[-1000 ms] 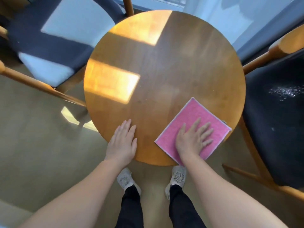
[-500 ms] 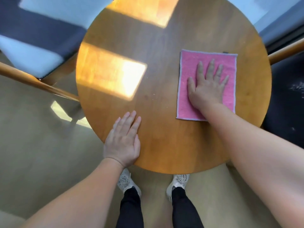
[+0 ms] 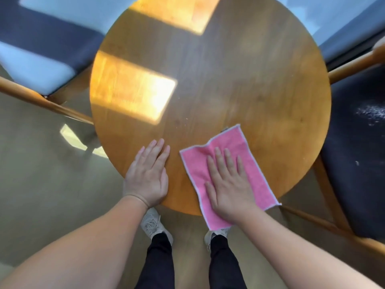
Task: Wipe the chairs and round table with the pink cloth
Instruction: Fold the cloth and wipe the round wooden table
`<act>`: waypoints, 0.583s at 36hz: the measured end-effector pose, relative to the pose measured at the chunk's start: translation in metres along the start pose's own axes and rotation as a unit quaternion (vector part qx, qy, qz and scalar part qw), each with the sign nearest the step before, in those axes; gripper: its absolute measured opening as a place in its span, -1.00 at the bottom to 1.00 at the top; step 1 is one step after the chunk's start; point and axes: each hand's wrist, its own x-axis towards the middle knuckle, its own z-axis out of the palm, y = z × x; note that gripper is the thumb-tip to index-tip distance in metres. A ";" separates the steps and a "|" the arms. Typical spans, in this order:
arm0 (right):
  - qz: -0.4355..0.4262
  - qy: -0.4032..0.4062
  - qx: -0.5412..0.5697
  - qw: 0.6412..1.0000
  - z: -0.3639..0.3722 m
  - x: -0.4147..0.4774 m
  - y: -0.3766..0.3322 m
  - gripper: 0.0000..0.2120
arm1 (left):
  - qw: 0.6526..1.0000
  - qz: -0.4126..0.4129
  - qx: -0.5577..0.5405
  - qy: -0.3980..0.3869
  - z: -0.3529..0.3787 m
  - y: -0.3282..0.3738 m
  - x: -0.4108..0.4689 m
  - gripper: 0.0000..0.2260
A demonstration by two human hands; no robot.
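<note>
1. At the table's (image 3: 208, 65) near edge, the right hand (image 3: 229, 190) lies flat on the cloth (image 3: 257, 178), fingers straight and spread. It presses the cloth to the wood and grips nothing.
2. The cloth sits on the near right part of the top. Its near corner hangs past the rim and its far edge is rumpled.
3. The left hand (image 3: 148, 180) rests flat and open on bare wood just beside the cloth, likely steadying the table.
4. The step in hand is wiping the tabletop. The far half and left side look like the next ground. That calls for a firm push away from the body, palm down, so the cloth neither bunches nor slips off the rim.
5. The chairs seem not yet wiped. The right chair (image 3: 358, 174) carries pale specks (image 3: 370, 113), possibly crumbs, though blur makes that hard to tell.
6. The top is smooth round wood with sun patches (image 3: 133, 94). The left chair (image 3: 41, 38) has a blue cushion, and the floor (image 3: 41, 184) is plain beige.
</note>
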 end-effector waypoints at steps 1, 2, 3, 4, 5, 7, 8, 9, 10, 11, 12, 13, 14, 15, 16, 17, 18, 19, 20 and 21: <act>-0.013 0.004 -0.007 1.000 0.003 -0.009 -0.002 -0.43 | 1.000 -0.001 0.000 -0.002 0.000 0.000 -0.001 -0.53; -0.025 0.011 -0.012 1.000 0.005 -0.016 -0.002 -0.44 | 1.000 -0.002 0.000 -0.003 0.000 0.000 -0.001 -0.53; -0.037 0.017 -0.012 0.999 0.007 -0.021 -0.001 -0.45 | 1.000 -0.001 0.000 -0.004 0.000 0.000 -0.002 -0.53; -0.047 0.024 -0.008 0.999 0.006 -0.024 0.003 -0.46 | 1.000 -0.001 -0.001 -0.003 0.000 -0.001 -0.001 -0.53; -0.055 0.031 -0.004 0.998 0.005 -0.024 0.006 -0.46 | 1.000 0.000 -0.002 -0.002 0.000 0.000 0.000 -0.53; -0.061 0.040 -0.001 0.997 0.001 -0.019 0.013 -0.47 | 1.000 0.000 -0.008 0.006 0.000 0.000 0.003 -0.54; -0.057 0.039 -0.002 0.998 -0.002 -0.016 0.015 -0.47 | 1.000 0.000 -0.012 0.010 -0.001 0.000 0.004 -0.54; -0.047 0.037 -0.002 0.998 -0.005 -0.011 0.016 -0.47 | 1.000 0.001 -0.016 0.013 0.000 -0.001 0.005 -0.54; -0.034 0.040 -0.002 0.999 -0.008 -0.004 0.019 -0.46 | 1.000 0.001 -0.017 0.015 0.000 -0.001 0.006 -0.54; -0.018 0.043 -0.001 0.999 -0.012 0.005 0.023 -0.46 | 1.000 0.002 -0.016 0.017 0.001 -0.001 0.006 -0.54; -0.001 0.041 0.001 0.999 -0.015 0.014 0.028 -0.45 | 1.000 0.004 -0.016 0.018 0.002 -0.001 0.005 -0.54; 0.016 0.034 0.006 0.999 -0.020 0.025 0.034 -0.45 | 1.000 0.006 -0.018 0.020 0.002 -0.002 0.005 -0.54; 0.031 0.028 0.012 0.999 -0.025 0.037 0.039 -0.43 | 1.000 0.006 -0.021 0.021 0.002 -0.002 0.004 -0.54; 0.042 0.027 0.014 0.999 -0.031 0.050 0.044 -0.42 | 0.999 0.006 -0.023 0.023 0.003 -0.003 0.004 -0.54; 0.051 0.028 0.013 0.998 -0.037 0.063 0.049 -0.40 | 0.999 0.006 -0.024 0.025 0.003 -0.003 0.004 -0.54; 0.059 0.032 0.011 0.998 -0.044 0.078 0.053 -0.38 | 0.999 0.006 -0.024 0.026 0.003 -0.003 0.005 -0.55; 0.067 0.036 0.009 0.997 -0.050 0.092 0.056 -0.38 | 0.999 0.007 -0.023 0.028 0.004 -0.004 0.005 -0.55; 0.076 0.042 0.006 0.996 -0.056 0.107 0.059 -0.38 | 0.999 0.008 -0.023 0.030 0.005 -0.004 0.004 -0.55; 0.084 0.050 0.005 0.995 -0.062 0.122 0.061 -0.38 | 0.999 0.010 -0.022 0.033 0.005 -0.004 0.004 -0.55; 0.092 0.058 0.005 0.994 -0.068 0.137 0.062 -0.39 | 0.999 0.011 -0.022 0.036 0.006 -0.004 0.004 -0.55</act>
